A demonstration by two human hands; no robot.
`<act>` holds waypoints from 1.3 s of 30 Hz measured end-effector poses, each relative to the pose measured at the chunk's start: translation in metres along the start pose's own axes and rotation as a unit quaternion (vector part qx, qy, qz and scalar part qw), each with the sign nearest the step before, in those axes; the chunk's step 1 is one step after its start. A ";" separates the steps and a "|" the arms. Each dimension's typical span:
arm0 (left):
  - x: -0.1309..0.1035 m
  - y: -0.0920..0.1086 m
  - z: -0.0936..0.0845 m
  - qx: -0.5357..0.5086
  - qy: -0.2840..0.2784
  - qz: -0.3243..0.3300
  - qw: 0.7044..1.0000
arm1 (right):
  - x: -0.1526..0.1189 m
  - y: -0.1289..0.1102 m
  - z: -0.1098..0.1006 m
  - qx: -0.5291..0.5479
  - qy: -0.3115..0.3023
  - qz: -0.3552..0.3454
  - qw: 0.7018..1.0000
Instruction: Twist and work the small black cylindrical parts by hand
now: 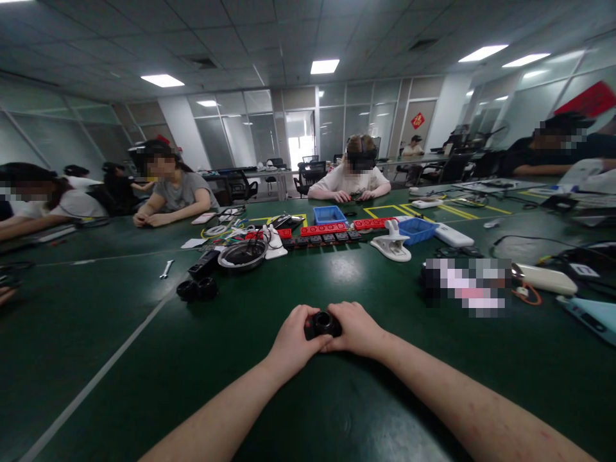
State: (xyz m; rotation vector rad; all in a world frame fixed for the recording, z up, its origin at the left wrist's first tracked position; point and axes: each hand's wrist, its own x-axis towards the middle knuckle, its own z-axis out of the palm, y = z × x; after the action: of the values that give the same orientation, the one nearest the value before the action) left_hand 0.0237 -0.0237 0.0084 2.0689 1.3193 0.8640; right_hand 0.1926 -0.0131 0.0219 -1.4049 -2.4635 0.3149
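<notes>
Between my two hands is a black round part point(323, 321) with a ring-shaped opening on top, resting on or just above the green table point(231, 359). My left hand point(296, 337) wraps its fingers and thumb round the left side. From the right, my right hand point(355, 328) closes on the same part, its thumb close to the left thumb. The lower portion of the part is hidden by my fingers. Further left on the table stand similar black round parts point(197, 290), apart from both hands.
Left of centre lie a wrench point(166, 269) and a metal bowl point(243, 255). Beyond my hands are a row of red and black strips point(323, 230), blue trays point(329, 214) and a white clamp stand point(391, 244). Cables and a power bank point(548, 280) lie right. Co-workers sit around the table.
</notes>
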 end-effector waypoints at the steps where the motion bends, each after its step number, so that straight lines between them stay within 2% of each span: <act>1: 0.001 -0.001 -0.001 0.001 -0.007 0.011 1.000 | -0.001 0.003 -0.003 0.020 -0.013 -0.012 1.000; 4: 0.004 -0.004 -0.007 0.028 -0.026 0.026 0.999 | -0.002 0.014 -0.013 0.097 -0.031 -0.042 0.994; 7: 0.007 -0.005 -0.009 0.079 -0.037 0.018 0.996 | -0.004 0.014 -0.017 0.141 -0.013 -0.052 0.989; 13: 0.003 0.000 -0.003 0.130 -0.032 0.022 0.991 | -0.004 -0.011 -0.009 0.040 0.055 -0.041 0.997; 15: 0.003 0.001 -0.002 0.130 -0.028 0.014 0.991 | -0.004 -0.012 -0.010 0.038 0.092 -0.042 0.994; 17: 0.003 0.000 -0.002 0.123 -0.030 0.010 0.992 | -0.004 -0.010 -0.014 0.069 0.154 -0.040 0.985; 19: 0.002 0.001 -0.002 0.116 -0.029 0.008 0.993 | -0.004 -0.005 -0.016 0.106 0.216 -0.024 0.970; 21: 0.001 0.002 -0.003 0.113 -0.028 0.004 0.993 | -0.003 0.001 -0.016 0.130 0.251 0.000 0.959; 23: 0.001 0.004 -0.005 0.112 -0.035 -0.005 0.993 | -0.001 0.008 -0.012 0.137 0.248 0.026 0.959; 25: 0.002 0.004 -0.011 0.122 -0.042 -0.021 0.991 | 0.002 0.014 -0.007 0.135 0.220 0.041 0.965; 27: 0.005 -0.001 -0.020 0.156 -0.041 -0.060 0.985 | 0.004 0.018 -0.003 0.141 0.199 0.045 0.969; 29: 0.010 -0.010 -0.034 0.200 -0.034 -0.129 0.971 | 0.005 0.020 -0.002 0.154 0.191 0.041 0.969; 33: 0.013 -0.042 -0.071 0.230 0.005 -0.227 0.946 | 0.004 0.017 -0.002 0.151 0.155 0.010 0.976; 39: -0.014 -0.090 -0.129 0.270 0.067 -0.331 0.902 | 0.004 0.014 0.007 0.180 0.133 0.033 0.974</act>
State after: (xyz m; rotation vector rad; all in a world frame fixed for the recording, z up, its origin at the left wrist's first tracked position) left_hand -0.1302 0.0100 0.0244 1.7072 2.3513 0.3540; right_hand 0.1998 -0.0028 0.0115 -1.2815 -2.0254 0.5219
